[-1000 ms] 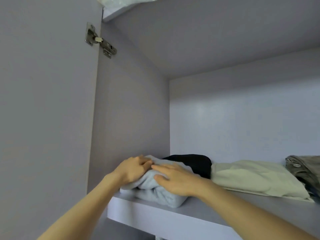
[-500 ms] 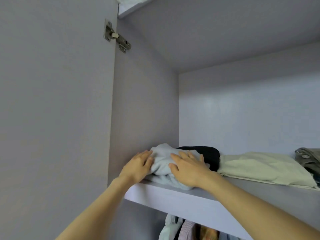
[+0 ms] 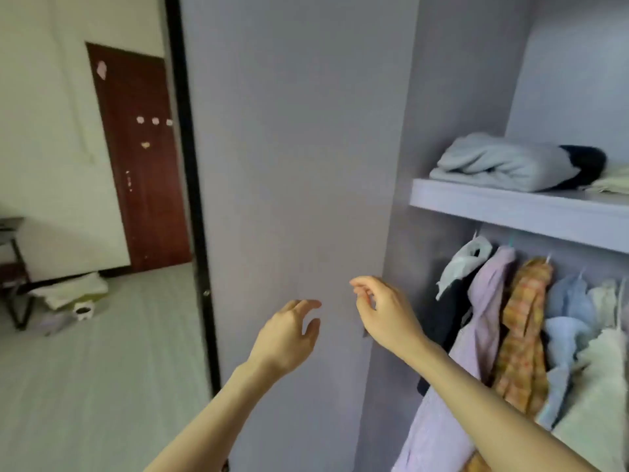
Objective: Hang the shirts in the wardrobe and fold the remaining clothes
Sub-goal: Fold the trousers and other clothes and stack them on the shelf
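Folded clothes sit up on the wardrobe shelf (image 3: 517,207) at about two o'clock in the head view: a pale blue bundle (image 3: 500,163) lies at the shelf's left end, a dark garment (image 3: 585,158) tucked right behind it, and a cream piece (image 3: 612,180) just beside that at the frame's edge. Below the shelf, at four o'clock, shirts hang in a row: a white one (image 3: 463,264), a lilac one (image 3: 483,301), an orange plaid one (image 3: 524,321), a light blue one (image 3: 565,318) and another cream one (image 3: 599,386), all pressed close together. Both hands are free! The left hand (image 3: 289,335), at six o'clock, floats before the open wardrobe door (image 3: 296,165), fingers loosely spread, holding nothing. The right hand (image 3: 384,311), just to its right, hangs empty too, fingers softly curled, near the door's inner edge and apart from the shirts. Over at nine o'clock, a brown room door (image 3: 139,158) stands shut, and white cloth (image 3: 71,291) lies on the floor (image 3: 102,369).
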`<action>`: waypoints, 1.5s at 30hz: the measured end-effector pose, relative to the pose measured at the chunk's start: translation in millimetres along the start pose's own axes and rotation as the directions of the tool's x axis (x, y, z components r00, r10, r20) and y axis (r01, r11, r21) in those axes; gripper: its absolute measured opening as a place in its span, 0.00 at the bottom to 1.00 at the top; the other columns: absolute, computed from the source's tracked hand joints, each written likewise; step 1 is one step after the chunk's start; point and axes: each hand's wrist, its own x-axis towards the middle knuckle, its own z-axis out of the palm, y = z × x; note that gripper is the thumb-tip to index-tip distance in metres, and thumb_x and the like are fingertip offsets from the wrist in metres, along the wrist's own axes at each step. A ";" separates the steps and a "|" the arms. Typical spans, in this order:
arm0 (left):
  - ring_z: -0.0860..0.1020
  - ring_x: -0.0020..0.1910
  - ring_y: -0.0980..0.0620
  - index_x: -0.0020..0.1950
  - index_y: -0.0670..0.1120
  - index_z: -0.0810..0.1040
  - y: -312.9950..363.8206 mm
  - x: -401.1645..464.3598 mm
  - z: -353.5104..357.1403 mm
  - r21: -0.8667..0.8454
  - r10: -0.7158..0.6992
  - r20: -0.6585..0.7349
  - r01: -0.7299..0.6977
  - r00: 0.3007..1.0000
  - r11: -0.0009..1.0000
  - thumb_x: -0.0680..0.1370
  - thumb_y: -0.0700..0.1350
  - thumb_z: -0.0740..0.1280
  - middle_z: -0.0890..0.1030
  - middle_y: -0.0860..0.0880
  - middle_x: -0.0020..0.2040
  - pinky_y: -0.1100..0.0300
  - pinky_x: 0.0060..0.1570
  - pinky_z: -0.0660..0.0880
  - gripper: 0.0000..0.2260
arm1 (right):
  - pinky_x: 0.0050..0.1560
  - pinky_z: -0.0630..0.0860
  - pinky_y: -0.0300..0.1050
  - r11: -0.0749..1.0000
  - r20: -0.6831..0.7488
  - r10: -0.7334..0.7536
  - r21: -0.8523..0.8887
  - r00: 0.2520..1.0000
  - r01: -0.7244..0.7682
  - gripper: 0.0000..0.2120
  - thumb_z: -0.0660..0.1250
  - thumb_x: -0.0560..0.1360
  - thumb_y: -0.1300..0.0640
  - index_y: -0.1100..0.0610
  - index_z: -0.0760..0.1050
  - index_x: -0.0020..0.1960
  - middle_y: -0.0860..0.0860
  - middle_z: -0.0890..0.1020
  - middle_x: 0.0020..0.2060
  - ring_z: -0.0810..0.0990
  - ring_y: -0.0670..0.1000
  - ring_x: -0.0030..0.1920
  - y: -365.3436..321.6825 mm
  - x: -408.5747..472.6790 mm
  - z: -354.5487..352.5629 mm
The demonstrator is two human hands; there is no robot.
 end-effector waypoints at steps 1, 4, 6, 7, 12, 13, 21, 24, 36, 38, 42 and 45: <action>0.74 0.62 0.51 0.69 0.50 0.70 -23.5 -37.1 -2.4 0.017 -0.068 0.025 0.068 0.997 0.998 0.80 0.46 0.59 0.72 0.52 0.67 0.56 0.60 0.71 0.17 | 0.54 0.71 0.40 1.000 0.109 0.010 -0.005 0.994 -0.009 0.11 0.59 0.78 0.59 0.54 0.76 0.57 0.47 0.80 0.53 0.78 0.49 0.52 -10.6 -24.5 27.3; 0.75 0.61 0.49 0.69 0.48 0.70 -91.5 -156.1 -14.6 0.064 -0.313 0.085 0.309 0.946 0.949 0.80 0.45 0.59 0.73 0.49 0.66 0.57 0.60 0.71 0.17 | 0.56 0.73 0.46 0.999 0.472 0.016 0.038 0.881 -0.039 0.12 0.58 0.78 0.58 0.53 0.76 0.58 0.48 0.80 0.52 0.78 0.51 0.53 -51.9 -107.6 105.5; 0.75 0.61 0.47 0.68 0.47 0.71 -128.8 -229.6 -26.6 0.072 -0.470 0.074 0.465 0.880 0.882 0.79 0.44 0.60 0.75 0.47 0.65 0.57 0.59 0.71 0.17 | 0.55 0.73 0.44 0.996 0.635 -0.008 0.073 0.773 -0.049 0.13 0.57 0.78 0.57 0.52 0.76 0.59 0.48 0.80 0.52 0.78 0.50 0.53 -79.7 -159.0 149.8; 0.75 0.61 0.47 0.67 0.47 0.72 -143.9 -264.1 -34.4 0.071 -0.538 0.052 0.535 0.841 0.842 0.79 0.44 0.60 0.75 0.46 0.64 0.58 0.59 0.71 0.16 | 0.56 0.72 0.43 0.995 0.709 -0.036 0.088 0.704 -0.039 0.13 0.57 0.79 0.57 0.53 0.76 0.59 0.48 0.80 0.54 0.78 0.49 0.54 -95.4 -182.3 170.3; 0.76 0.60 0.46 0.65 0.45 0.74 -190.7 -436.9 -79.8 -0.005 -0.843 -0.080 0.846 0.531 0.533 0.78 0.42 0.61 0.77 0.45 0.63 0.57 0.59 0.71 0.15 | 0.59 0.70 0.41 0.976 0.905 -0.217 0.207 0.366 0.068 0.14 0.57 0.79 0.57 0.54 0.76 0.60 0.51 0.80 0.58 0.77 0.52 0.58 -184.2 -288.7 262.3; 0.77 0.60 0.46 0.64 0.45 0.75 -194.1 -468.0 -88.9 -0.035 -0.882 -0.115 0.885 0.458 0.464 0.78 0.41 0.61 0.78 0.46 0.62 0.57 0.59 0.71 0.15 | 0.58 0.69 0.40 0.967 0.919 -0.255 0.237 0.302 0.093 0.14 0.57 0.79 0.57 0.54 0.76 0.60 0.51 0.80 0.58 0.77 0.52 0.58 -203.0 -308.0 276.1; 0.78 0.56 0.47 0.62 0.42 0.75 -161.6 -690.9 -134.2 -0.410 -0.913 -0.337 0.909 -0.231 -0.079 0.78 0.39 0.60 0.79 0.44 0.58 0.65 0.49 0.67 0.13 | 0.61 0.66 0.41 0.850 0.856 -0.450 0.498 -0.254 0.174 0.16 0.54 0.80 0.57 0.55 0.73 0.64 0.52 0.76 0.63 0.72 0.52 0.64 -362.6 -448.0 368.5; 0.77 0.57 0.48 0.63 0.42 0.75 -153.0 -736.8 -143.6 -0.521 -0.846 -0.332 0.829 -0.416 -0.203 0.78 0.39 0.60 0.79 0.44 0.59 0.60 0.55 0.69 0.14 | 0.55 0.72 0.44 0.815 0.796 -0.442 0.549 -0.414 0.185 0.16 0.52 0.80 0.55 0.53 0.72 0.64 0.50 0.77 0.58 0.76 0.52 0.57 -405.5 -483.8 390.8; 0.71 0.64 0.50 0.68 0.44 0.70 -217.8 -866.8 -179.9 -0.694 -0.584 -0.280 0.581 -0.762 -0.425 0.80 0.42 0.56 0.72 0.46 0.67 0.57 0.61 0.68 0.16 | 0.49 0.72 0.43 0.666 0.590 -0.450 0.722 -0.670 0.188 0.19 0.50 0.80 0.57 0.55 0.65 0.69 0.53 0.74 0.64 0.77 0.51 0.54 -548.8 -618.5 489.2; 0.68 0.66 0.49 0.68 0.44 0.69 -228.7 -901.1 -183.3 -0.680 -0.536 -0.300 0.572 -0.789 -0.460 0.79 0.41 0.56 0.70 0.45 0.68 0.57 0.62 0.65 0.17 | 0.53 0.70 0.43 0.614 0.555 -0.481 0.766 -0.679 0.191 0.19 0.50 0.80 0.57 0.55 0.64 0.71 0.54 0.71 0.66 0.74 0.52 0.60 -572.4 -655.4 507.8; 0.62 0.68 0.45 0.72 0.44 0.63 -252.7 -968.4 -192.4 -0.576 -0.440 -0.386 0.585 -0.811 -0.572 0.79 0.41 0.58 0.64 0.44 0.70 0.50 0.63 0.66 0.20 | 0.69 0.59 0.56 0.355 0.470 -0.535 0.879 -0.702 0.318 0.24 0.53 0.79 0.54 0.53 0.54 0.75 0.56 0.61 0.72 0.58 0.57 0.71 -610.4 -730.0 545.5; 0.53 0.72 0.44 0.74 0.46 0.57 -277.0 -1015.0 -193.6 -0.419 -0.423 -0.440 0.597 -0.792 -0.684 0.78 0.42 0.60 0.56 0.43 0.74 0.48 0.65 0.63 0.26 | 0.69 0.42 0.68 0.087 0.441 -0.483 0.884 -0.756 0.460 0.33 0.55 0.78 0.43 0.46 0.41 0.76 0.55 0.44 0.76 0.40 0.59 0.75 -622.9 -780.1 578.6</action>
